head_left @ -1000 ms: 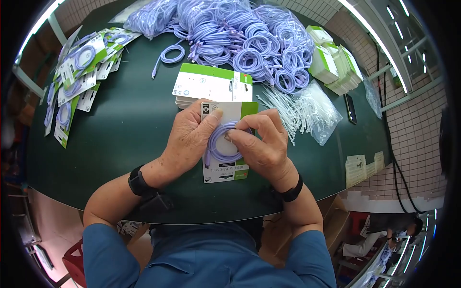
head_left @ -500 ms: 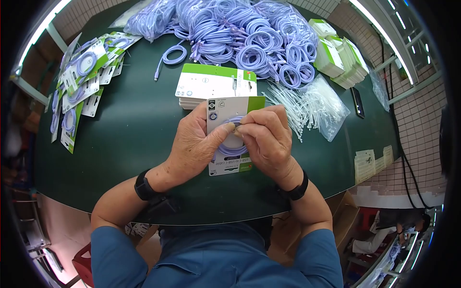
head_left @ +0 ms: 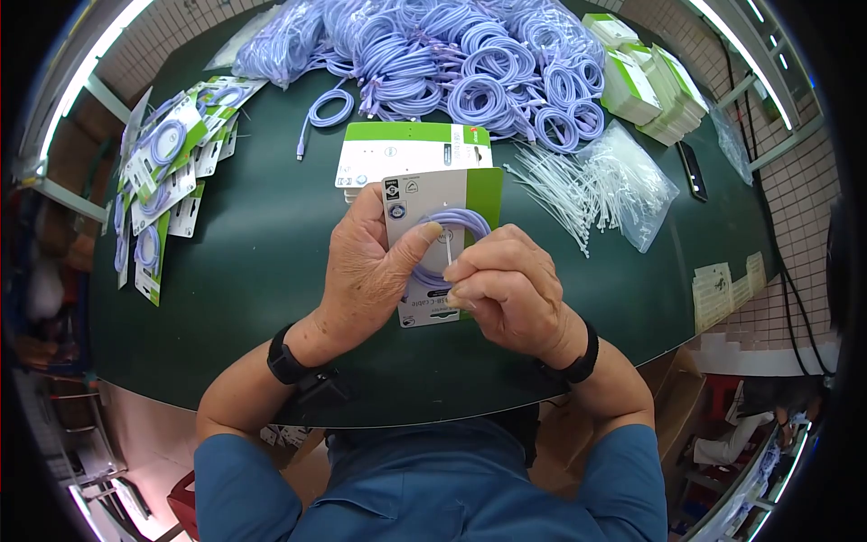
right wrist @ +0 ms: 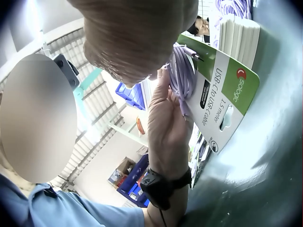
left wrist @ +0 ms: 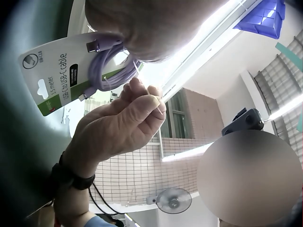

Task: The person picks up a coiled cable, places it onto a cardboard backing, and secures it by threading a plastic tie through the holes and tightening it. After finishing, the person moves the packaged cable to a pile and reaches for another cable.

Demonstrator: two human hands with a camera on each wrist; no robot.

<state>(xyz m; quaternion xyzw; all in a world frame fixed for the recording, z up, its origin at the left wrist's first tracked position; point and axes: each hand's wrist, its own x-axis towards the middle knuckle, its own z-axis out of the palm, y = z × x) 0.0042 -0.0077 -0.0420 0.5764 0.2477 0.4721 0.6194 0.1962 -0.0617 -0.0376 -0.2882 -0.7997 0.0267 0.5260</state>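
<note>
My left hand (head_left: 359, 264) grips a white-and-green USB-C cable card (head_left: 484, 188) at its left edge, with the thumb over a coiled lilac cable (head_left: 467, 217) lying on the card's face. My right hand (head_left: 513, 287) pinches the tail of a thin white cable tie (head_left: 448, 246) that stretches from the coil. Seen from the left wrist, the cable's plugs and the card's hang hole (left wrist: 42, 88) show, and the tie's tail runs into the right fingertips. Part of the coil is hidden behind the hands in the head view.
A stack of blank cards (head_left: 397, 149) sits just beyond the hands. Loose white cable ties (head_left: 551, 185) spill from a clear bag at right. Coiled cables (head_left: 479, 63) are heaped at the back, carded cables (head_left: 167, 172) at left, card stacks (head_left: 655, 90) and a phone (head_left: 693, 172) at right.
My right hand has drawn away from the coil's centre, down and to the right, and the white tie now shows stretched between. The left hand keeps its grip on the card.
</note>
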